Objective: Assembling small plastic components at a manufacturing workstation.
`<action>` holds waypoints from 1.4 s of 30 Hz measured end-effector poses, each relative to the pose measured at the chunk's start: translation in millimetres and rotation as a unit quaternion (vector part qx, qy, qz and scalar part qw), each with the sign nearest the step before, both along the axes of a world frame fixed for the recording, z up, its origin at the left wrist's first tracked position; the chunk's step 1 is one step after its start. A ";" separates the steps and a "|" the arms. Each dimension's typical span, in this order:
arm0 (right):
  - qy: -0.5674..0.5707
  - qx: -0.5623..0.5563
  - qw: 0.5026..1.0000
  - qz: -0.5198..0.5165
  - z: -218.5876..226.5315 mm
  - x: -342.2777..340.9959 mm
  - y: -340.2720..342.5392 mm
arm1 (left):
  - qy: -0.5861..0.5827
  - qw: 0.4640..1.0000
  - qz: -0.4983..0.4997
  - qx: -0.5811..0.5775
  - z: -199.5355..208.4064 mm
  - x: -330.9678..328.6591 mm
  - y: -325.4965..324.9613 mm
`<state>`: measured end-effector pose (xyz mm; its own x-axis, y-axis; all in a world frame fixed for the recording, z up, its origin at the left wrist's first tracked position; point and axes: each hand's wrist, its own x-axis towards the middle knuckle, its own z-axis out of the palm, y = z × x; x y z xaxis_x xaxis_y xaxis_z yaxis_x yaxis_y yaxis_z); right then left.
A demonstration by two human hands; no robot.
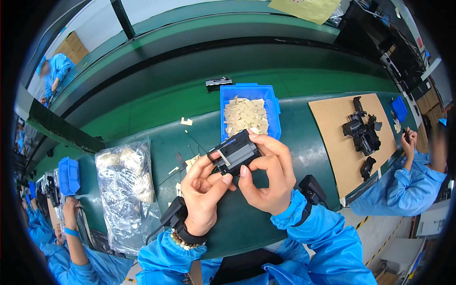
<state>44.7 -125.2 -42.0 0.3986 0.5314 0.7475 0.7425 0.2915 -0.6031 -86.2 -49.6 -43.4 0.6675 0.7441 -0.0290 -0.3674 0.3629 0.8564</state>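
Both my hands hold a small black plastic housing with a grey middle section [239,154] up over the green table. My left hand [203,197] is closed round its left end, with the thumb along the lower edge. At the right end, my right hand [271,178] pinches it with the fingers along the top corner and the thumb near the lower edge. Just beyond stands a blue bin [278,114] full of beige cut pieces [246,115]. Loose beige pieces [191,163] and a thin dark tool or wire [195,141] lie by my left hand.
A clear plastic bag [124,194] of pale pieces lies left. Another black and silver part [219,83] sits beyond the bin. Rightward, black assemblies [363,128] rest on a cardboard sheet [331,137]. Co-workers in blue [403,187] sit at both sides.
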 end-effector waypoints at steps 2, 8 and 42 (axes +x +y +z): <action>-0.009 0.001 1.000 0.007 -1.6 1.6 0.1 | 0.001 1.000 0.006 0.004 -0.1 -0.1 -0.8; 0.183 0.038 0.978 0.096 -5.0 0.8 5.0 | 0.012 0.999 0.028 -0.036 2.3 3.4 -0.6; 0.269 -0.112 0.942 0.169 4.7 8.0 -6.0 | 0.013 0.922 0.121 0.369 -17.1 0.1 35.9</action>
